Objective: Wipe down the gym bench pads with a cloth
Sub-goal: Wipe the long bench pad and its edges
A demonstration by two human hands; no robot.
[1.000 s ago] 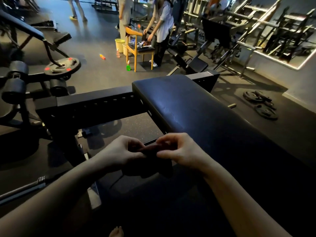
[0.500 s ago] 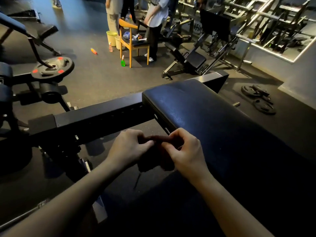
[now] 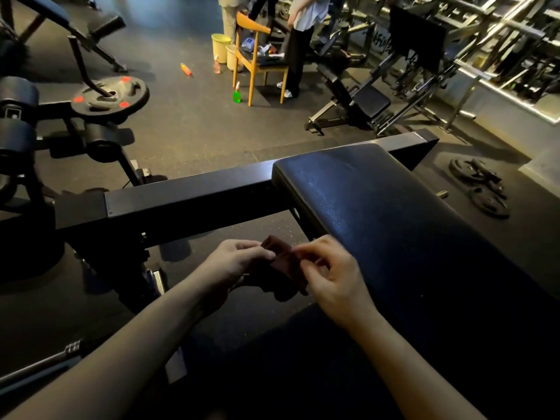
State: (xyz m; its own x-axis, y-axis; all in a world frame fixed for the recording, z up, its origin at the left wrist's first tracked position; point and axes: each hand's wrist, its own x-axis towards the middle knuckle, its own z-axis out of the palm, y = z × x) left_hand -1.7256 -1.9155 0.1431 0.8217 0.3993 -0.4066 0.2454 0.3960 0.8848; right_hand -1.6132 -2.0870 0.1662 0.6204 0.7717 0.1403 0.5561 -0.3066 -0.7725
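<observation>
A long dark blue bench pad [image 3: 378, 213] runs from the centre toward the lower right. A small dark brown cloth [image 3: 280, 262] hangs in the air just left of the pad's near edge. My left hand [image 3: 233, 265] pinches the cloth's left side, and my right hand [image 3: 330, 274] pinches its right side. Both hands are level with the pad's left edge, and the cloth is apart from the pad. Part of the cloth is hidden behind my fingers.
A black steel frame beam [image 3: 188, 198] crosses left of the pad. Weight plates [image 3: 478, 189] lie on the floor at right, a plate-loaded machine [image 3: 109, 97] at left. Behind stand a wooden chair [image 3: 257, 62], a green spray bottle [image 3: 236, 93], a yellow bucket [image 3: 220, 47] and people.
The view has tilted down and closer to the bench. My hands have drawn slightly apart, and more of the brown cloth shows between them.
</observation>
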